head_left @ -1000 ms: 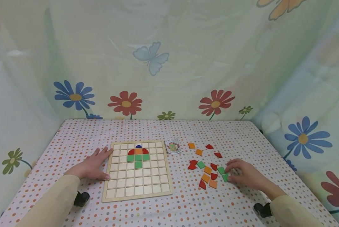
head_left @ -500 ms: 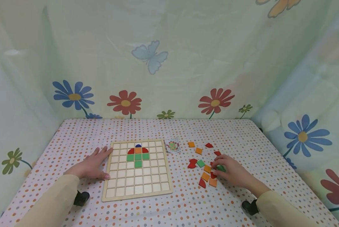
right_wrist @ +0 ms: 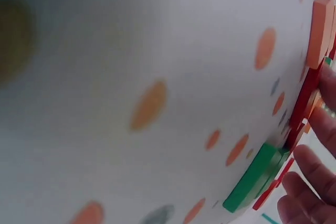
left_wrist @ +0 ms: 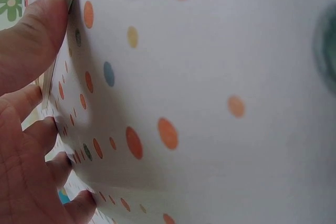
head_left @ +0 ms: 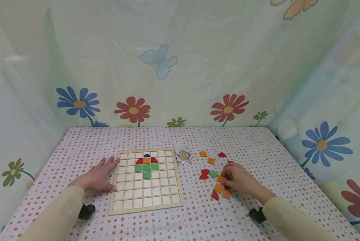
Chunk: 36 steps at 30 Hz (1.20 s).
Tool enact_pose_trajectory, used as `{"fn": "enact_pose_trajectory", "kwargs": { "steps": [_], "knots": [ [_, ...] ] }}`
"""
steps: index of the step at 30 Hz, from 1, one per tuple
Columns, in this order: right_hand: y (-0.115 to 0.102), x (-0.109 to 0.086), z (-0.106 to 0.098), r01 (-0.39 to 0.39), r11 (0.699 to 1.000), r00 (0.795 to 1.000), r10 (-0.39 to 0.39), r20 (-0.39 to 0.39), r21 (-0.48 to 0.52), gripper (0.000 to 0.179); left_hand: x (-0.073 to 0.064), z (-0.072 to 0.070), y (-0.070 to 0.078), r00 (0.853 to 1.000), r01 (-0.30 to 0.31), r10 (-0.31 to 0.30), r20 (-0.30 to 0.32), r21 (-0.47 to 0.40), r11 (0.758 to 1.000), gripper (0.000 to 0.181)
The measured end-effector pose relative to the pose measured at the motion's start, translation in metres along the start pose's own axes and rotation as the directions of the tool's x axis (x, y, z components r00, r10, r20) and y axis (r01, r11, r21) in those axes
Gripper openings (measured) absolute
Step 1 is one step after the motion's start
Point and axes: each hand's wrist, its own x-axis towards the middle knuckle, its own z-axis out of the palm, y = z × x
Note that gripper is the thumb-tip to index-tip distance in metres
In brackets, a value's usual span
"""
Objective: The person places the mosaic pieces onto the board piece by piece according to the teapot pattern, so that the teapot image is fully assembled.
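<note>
Polka-dotted cloth [head_left: 131, 228] covers the tabletop. Nearest, the left hand [head_left: 96, 176], fingers spread, touches the left edge of a gridded board [head_left: 138, 203]; the right hand [head_left: 241, 180] bends over loose tiles [head_left: 218, 188] to the board's right — whether pinching one, I cannot tell. Farther lies a picture card [head_left: 183, 155] — beyond, a flowered backdrop [head_left: 195, 77].

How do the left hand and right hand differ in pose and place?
The left hand has its fingers spread, while the right hand has its fingers bent. The left hand touches the wooden board along its left edge; the right hand is at the loose tiles, whether pinching one is unclear. Both have beige sleeves.
</note>
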Motion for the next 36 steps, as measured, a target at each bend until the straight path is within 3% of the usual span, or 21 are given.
{"fn": "enact_pose_trajectory", "kwargs": {
  "steps": [8, 15, 21, 29, 36],
  "knots": [
    [0.006, 0.002, -0.003, 0.038, 0.998, 0.999, -0.04, 0.032, 0.052, 0.013, 0.0, 0.0, 0.001, 1.0, -0.006, 0.006, -0.004, 0.002, 1.0, 0.109],
    [0.013, 0.002, -0.003, 0.006, 0.992, 0.999, -0.011, 0.04, 0.123, 0.011, 0.0, -0.001, 0.001, 1.0, -0.005, 0.005, -0.006, 0.0, 1.0, 0.108],
    [0.012, 0.0, -0.006, 0.017, 0.993, 0.999, -0.021, 0.032, 0.114, 0.01, 0.0, 0.001, 0.0, 1.0, 0.006, -0.006, -0.001, -0.007, 1.0, 0.108],
    [0.0, 0.007, -0.016, 0.073, 0.988, 0.997, -0.075, 0.012, 0.133, 0.01, -0.002, 0.001, -0.001, 1.0, -0.007, 0.007, -0.017, -0.006, 1.0, 0.108],
    [-0.028, 0.028, -0.01, 0.106, 0.983, 0.994, -0.109, 0.014, 0.148, 0.012, 0.0, 0.004, -0.002, 1.0, -0.007, 0.007, -0.019, -0.014, 1.0, 0.108]
  ]
}}
